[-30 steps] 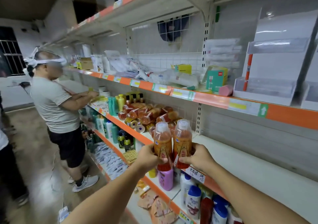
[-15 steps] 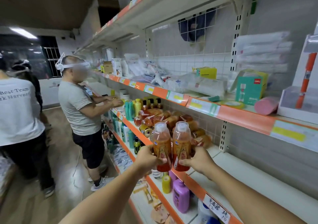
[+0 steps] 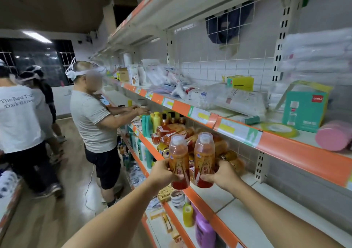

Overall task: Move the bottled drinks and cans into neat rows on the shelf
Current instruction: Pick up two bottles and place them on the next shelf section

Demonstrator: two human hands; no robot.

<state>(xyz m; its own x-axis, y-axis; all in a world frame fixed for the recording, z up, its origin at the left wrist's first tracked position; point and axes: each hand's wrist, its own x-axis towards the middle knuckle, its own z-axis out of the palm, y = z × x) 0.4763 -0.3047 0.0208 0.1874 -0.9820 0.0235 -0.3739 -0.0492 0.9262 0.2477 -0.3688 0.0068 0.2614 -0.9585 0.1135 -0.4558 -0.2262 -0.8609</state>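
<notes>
A person's left hand (image 3: 163, 173) and right hand (image 3: 222, 175) each hold one upright orange drink bottle, fingers wrapped round the lower body, the left bottle (image 3: 179, 162) and right bottle (image 3: 204, 160) side by side and nearly touching, raised just above the orange front edge of the middle shelf (image 3: 219, 196). Both bottles are capped and appear full.

Behind them, approx. the rest of the stock looks unsorted: a pile of same-type bottles (image 3: 171, 131) lies tipped on its side, w/ at least one gold can (image 3: 163, 149) among them, also on its side. No tidy row of drinks can be made out yet; the shelf section to the right of the hands shows bare white board, seemingly where rows could go.

Judging by this, the job is at an early stage: two bottles in hand, not yet set down, and most of the pile left to stand up and line up.

Further along the aisle, a person in a grey T-shirt (image 3: 93, 118) reaches into the same shelving, and others stand beyond. Green and yellow bottles (image 3: 150, 122) stand upright past the pile.
</notes>
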